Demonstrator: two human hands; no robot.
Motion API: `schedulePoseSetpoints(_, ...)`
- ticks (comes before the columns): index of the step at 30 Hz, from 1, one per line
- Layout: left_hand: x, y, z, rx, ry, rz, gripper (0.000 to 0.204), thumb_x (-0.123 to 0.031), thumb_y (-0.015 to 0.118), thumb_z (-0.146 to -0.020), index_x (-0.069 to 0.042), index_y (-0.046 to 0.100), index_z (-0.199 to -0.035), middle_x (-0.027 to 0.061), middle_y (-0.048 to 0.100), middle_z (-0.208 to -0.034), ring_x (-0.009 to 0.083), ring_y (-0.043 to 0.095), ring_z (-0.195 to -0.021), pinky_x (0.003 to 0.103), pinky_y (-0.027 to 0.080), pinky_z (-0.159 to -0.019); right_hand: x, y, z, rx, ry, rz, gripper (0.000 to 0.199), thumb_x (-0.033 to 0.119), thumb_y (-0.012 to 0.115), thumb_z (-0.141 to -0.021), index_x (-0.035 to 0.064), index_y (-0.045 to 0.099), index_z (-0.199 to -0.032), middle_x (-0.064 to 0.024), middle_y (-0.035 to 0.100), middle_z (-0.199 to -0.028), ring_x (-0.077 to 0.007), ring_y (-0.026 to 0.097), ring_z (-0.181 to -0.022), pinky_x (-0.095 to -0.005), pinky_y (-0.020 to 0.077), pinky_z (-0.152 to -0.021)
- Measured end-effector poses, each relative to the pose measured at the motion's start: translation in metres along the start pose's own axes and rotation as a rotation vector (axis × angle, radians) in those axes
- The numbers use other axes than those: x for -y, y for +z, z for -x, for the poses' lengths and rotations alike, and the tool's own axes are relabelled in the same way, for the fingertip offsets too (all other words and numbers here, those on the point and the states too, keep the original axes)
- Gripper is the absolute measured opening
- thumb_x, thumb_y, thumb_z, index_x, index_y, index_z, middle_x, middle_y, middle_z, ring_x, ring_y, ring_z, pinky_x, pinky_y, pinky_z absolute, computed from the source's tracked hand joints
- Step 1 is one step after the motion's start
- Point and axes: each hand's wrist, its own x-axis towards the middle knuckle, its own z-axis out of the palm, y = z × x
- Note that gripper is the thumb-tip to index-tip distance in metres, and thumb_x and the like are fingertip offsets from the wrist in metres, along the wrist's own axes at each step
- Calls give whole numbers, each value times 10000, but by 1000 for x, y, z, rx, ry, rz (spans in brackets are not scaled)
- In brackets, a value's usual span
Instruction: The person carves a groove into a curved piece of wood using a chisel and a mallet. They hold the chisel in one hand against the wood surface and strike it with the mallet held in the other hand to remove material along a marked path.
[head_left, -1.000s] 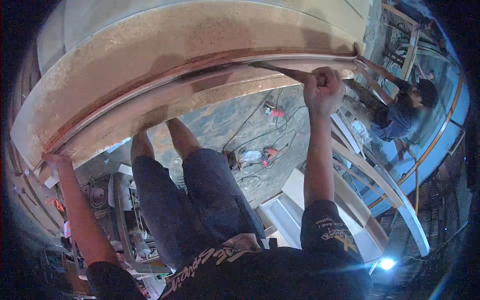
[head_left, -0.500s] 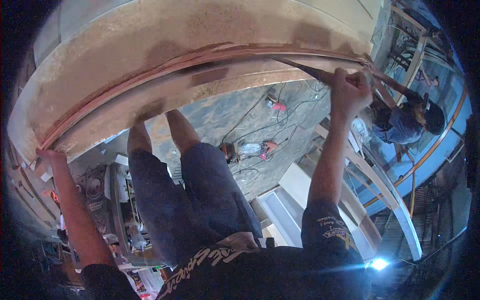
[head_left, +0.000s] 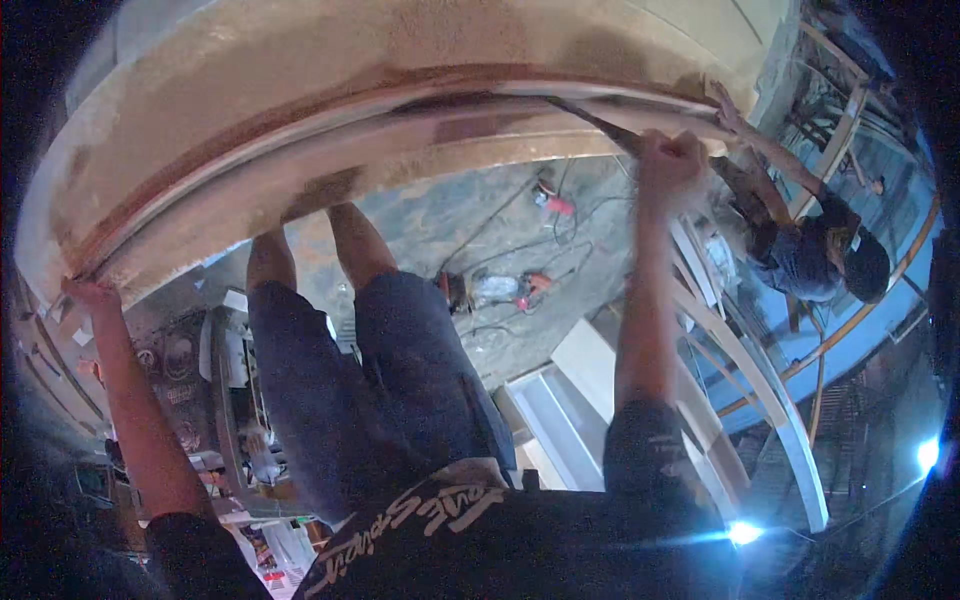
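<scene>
up at the far right of the curved rim, your right hand [head_left: 672, 160] is closed in a fist around a thin dark tool [head_left: 598, 122], whose slim shaft slants up and left into the groove of the big curved wooden form [head_left: 330, 90]. at the opposite end, low on the left, your left hand [head_left: 92, 295] grips the edge of that same form, fingers curled over it; how tightly cannot be told.

one form spans the view: a broad arc of pale, rough, dusty wood with a reddish-brown strip [head_left: 240, 135] running along its length, and a smoother pale band beneath it.

between your two arms hang your two bare legs in dark shorts [head_left: 360, 400], and below them the dark shirt [head_left: 470, 540] with pale lettering.

on the mottled grey floor [head_left: 480, 230] lie two power tools with red parts: one [head_left: 495, 290] near your knee, one smaller [head_left: 555, 200] farther off, with thin cables trailing between them.

to the right, one other person [head_left: 815, 255] in a blue top reaches a hand [head_left: 722, 100] onto the form's end, just beside your fist. several pale curved wooden pieces [head_left: 750, 370] are stacked below them.
</scene>
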Motion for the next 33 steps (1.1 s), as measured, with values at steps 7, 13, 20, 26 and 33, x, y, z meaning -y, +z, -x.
schedulePoseSetpoints(7,30,-13,-13,90,-58,-10,740,-598,452,-873,-14,501,-1326,271,572,-1314,392,614,-1082,518,492,-916,-43,-5,-51,37,63,334,269,282,720,-740,13,709,-739,-166,671,-647,-303,663,-572,-403,527,-592)
schedulePoseSetpoints(13,-47,-88,-128,225,-236,18,784,-678,422,-872,-19,505,-1289,310,564,-1296,413,642,-1037,520,577,-866,-58,33,-38,-143,-64,-59,211,297,732,-729,87,731,-737,-127,695,-671,-306,667,-603,-400,561,-621)
schedulePoseSetpoints(20,8,-34,-28,-28,77,-175,713,-645,430,-900,-46,528,-1274,231,586,-1240,395,604,-1118,503,551,-935,23,-87,-90,-45,120,-14,208,185,831,-663,13,729,-722,-63,672,-610,-169,609,-560,-338,510,-572)
schedulePoseSetpoints(26,14,-14,-24,-38,97,-161,684,-621,421,-917,-54,530,-1283,204,588,-1242,393,588,-1154,507,528,-971,-59,-61,-74,172,141,-56,169,185,764,-822,17,752,-827,-81,730,-731,-196,708,-690,-357,553,-636)
schedulePoseSetpoints(33,17,-17,-15,-42,53,-135,668,-596,402,-932,-55,522,-1304,197,582,-1274,396,578,-1177,520,501,-999,36,-39,-49,28,69,76,235,254,727,-702,21,693,-704,-113,690,-667,-213,657,-631,-367,529,-641)
